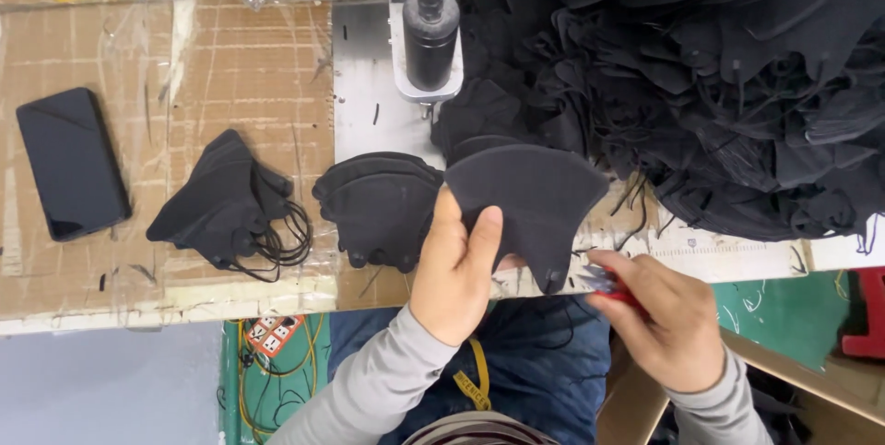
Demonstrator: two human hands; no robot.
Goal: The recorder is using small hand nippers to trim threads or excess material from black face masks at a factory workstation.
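My left hand [458, 270] holds up a black folded face mask [530, 196], thumb pressed on its front. My right hand [666, 316] grips small red-handled snips [616, 290] whose blades sit at the mask's lower right corner. Just left of the held mask lies a short stack of black masks [380, 205] on the work surface. Further left rests a pile of black masks with ear loops [226, 210].
A huge heap of black masks [719, 85] fills the right and back. A metal machine head with a black cylinder [430, 30] stands on a grey plate at the back centre. A dark phone [72, 164] lies on the cardboard-covered bench [230, 67] at left.
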